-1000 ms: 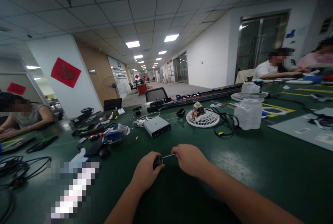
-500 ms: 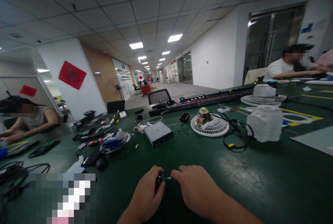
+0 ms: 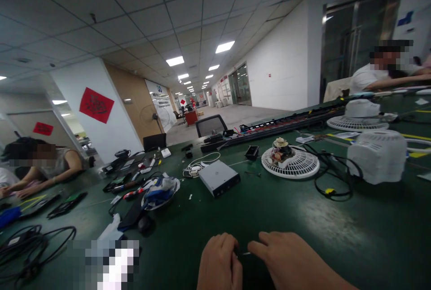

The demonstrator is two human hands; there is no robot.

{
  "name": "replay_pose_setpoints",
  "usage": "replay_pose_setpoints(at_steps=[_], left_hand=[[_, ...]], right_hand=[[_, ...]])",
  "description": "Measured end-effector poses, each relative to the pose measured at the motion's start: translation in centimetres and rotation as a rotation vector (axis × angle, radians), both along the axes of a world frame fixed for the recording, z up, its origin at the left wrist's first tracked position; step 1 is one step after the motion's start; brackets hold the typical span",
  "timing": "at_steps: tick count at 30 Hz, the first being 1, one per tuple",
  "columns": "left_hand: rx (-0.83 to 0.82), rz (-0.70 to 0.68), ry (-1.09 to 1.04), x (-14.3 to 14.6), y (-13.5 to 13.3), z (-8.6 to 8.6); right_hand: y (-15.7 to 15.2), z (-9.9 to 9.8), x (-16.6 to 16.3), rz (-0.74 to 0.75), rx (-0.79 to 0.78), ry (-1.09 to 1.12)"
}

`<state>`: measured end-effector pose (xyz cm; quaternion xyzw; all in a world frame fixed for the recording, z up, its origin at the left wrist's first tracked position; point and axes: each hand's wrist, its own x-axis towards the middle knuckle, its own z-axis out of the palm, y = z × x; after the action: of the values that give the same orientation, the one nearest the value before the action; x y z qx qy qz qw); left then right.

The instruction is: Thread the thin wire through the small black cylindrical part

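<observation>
At the bottom edge of the view, my left hand (image 3: 220, 263) is curled around a small black cylindrical part, now almost hidden behind its fingers. My right hand (image 3: 286, 258) is closed in a pinch on a thin metal rod (image 3: 245, 253) that runs into that part. Both hands hover just above the dark green table (image 3: 313, 218), nearly touching each other. Only the backs of the hands and the knuckles show.
Ahead lie a grey box (image 3: 218, 177), a white fan grille with a motor (image 3: 290, 160), a white fan housing (image 3: 379, 155), black cables (image 3: 332, 177), a bowl of tools (image 3: 160, 190) and a mouse (image 3: 144, 224). Other people sit at the far left (image 3: 43, 164) and far right (image 3: 380, 74).
The camera has tilted up, so my hands have dropped to the bottom edge. They have closed in on each other; the black part and most of the rod are now hidden.
</observation>
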<state>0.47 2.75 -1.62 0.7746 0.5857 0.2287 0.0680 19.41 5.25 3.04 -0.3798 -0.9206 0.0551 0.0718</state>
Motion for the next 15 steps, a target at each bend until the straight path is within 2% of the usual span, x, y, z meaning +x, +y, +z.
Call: replay_pose_setpoints(at_steps=[3,7,9,15], left_hand=[[0.009,0.041,-0.092,-0.1,-0.1,0.0],[-0.006,0.213,-0.206,-0.3,-0.3,0.4],[0.004,0.279,-0.220,-0.5,-0.4,0.9],[0.003,0.355,-0.172,-0.6,-0.4,1.7]], right_hand=[[0.1,-0.2,0.4,-0.007,-0.004,0.042],[0.5,-0.5,0.7,-0.045,0.001,0.138],[0.6,-0.6,0.7,-0.067,0.018,0.172],[0.7,-0.6,0.5,-0.080,0.033,0.183]])
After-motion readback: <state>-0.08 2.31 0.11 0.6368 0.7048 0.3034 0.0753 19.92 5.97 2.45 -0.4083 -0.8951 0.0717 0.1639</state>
